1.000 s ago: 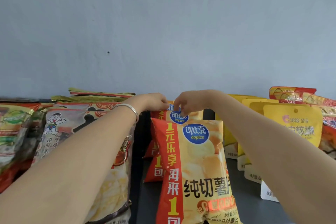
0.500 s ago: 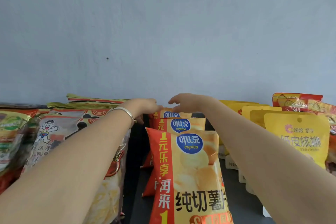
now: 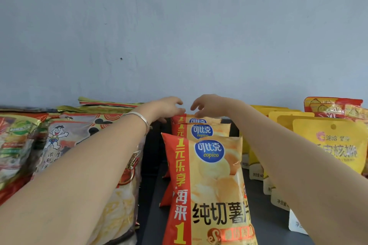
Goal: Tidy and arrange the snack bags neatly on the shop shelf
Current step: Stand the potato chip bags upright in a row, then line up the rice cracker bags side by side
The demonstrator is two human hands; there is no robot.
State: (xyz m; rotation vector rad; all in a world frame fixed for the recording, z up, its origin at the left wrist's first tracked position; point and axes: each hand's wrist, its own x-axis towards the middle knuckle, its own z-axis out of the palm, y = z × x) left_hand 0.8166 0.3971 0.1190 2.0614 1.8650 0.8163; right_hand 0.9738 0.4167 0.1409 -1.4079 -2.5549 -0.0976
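Mid-frame, the left hand and right hand hover half-open, holding nothing, over the rearmost orange-yellow foil crisp bag; a clumsy nudge could topple its row.

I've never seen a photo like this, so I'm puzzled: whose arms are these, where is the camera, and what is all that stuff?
Those are a person's own arms. The camera sits on their head, so you see what they see. The left hand, with a silver bracelet, and the right hand reach to the back chip bag in a row of three orange-yellow bags. Neither holds anything I can see. The fingers are loosely bent just over it. Yellow pouches stand on the right and cartoon-boy bags on the left, all on a dark shelf.
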